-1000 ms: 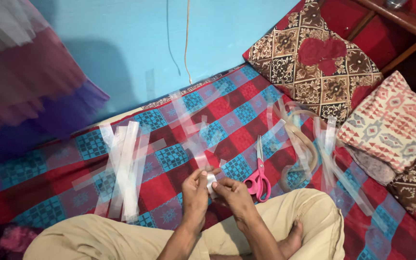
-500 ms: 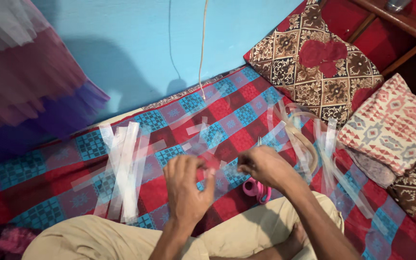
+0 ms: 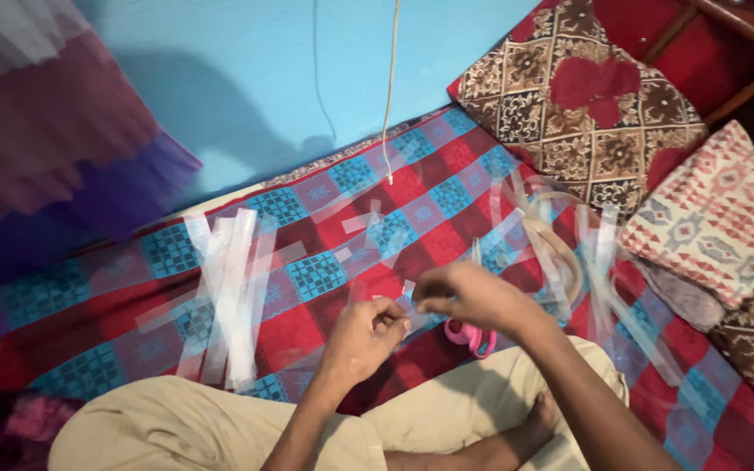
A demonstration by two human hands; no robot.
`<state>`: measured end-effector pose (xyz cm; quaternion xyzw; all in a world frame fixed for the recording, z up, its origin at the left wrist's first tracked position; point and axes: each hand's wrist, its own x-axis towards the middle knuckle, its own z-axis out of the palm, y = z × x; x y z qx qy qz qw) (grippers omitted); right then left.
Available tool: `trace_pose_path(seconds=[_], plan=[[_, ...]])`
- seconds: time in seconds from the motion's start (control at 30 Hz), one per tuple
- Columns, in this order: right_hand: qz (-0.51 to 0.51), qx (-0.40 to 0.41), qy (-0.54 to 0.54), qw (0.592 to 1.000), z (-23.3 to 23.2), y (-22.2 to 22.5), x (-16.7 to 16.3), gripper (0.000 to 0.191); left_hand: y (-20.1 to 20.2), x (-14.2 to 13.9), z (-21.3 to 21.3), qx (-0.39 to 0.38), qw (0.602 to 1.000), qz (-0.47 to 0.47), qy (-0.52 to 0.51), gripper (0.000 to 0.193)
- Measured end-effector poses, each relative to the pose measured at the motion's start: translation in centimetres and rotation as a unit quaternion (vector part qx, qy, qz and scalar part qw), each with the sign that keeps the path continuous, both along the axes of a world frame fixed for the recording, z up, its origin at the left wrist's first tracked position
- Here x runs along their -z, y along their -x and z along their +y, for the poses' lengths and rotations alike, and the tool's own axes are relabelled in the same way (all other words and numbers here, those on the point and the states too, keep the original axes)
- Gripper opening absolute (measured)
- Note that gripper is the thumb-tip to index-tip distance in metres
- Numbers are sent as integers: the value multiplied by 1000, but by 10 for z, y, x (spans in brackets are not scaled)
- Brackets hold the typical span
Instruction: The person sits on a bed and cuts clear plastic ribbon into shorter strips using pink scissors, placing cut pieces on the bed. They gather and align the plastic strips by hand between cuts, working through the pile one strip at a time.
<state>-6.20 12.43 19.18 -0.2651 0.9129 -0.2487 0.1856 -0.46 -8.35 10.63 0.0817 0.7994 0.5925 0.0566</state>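
Currently the left hand (image 3: 366,336) is curled, fingertips pinched on a small white strip piece (image 3: 407,289); the right hand (image 3: 464,296), just beside it, pinches the same piece from the other side. Both hover above the checked bedspread (image 3: 316,270). Pink scissors (image 3: 471,337) lie under the right wrist. Long white strips (image 3: 229,292) lie well to the left.

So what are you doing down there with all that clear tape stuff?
A person sits cross-legged on a red and blue checked mat. The left hand and the right hand are close together, pinching a small clear strip piece between them. Pink-handled scissors lie just under the right hand. A bunch of long clear strips lies to the left, and more strips lie to the right by the cushions.
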Motion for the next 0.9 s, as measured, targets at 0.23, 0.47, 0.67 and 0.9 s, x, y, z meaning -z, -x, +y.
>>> trace_pose_path(seconds=[0.23,0.47,0.67,0.9], plan=[[-41,391,-251,884,97,-9,132,58,12,8,-11,16,992,-83,-94,16],[-67,429,-253,865,97,-11,186,57,8,2,-19,86,974,-123,-169,16],[-133,476,-14,869,114,-33,137,41,10,-18,-34,137,962,-154,-180,16],[-247,343,203,883,100,-159,94,60,3,-27,-47,129,960,-125,-217,16]])
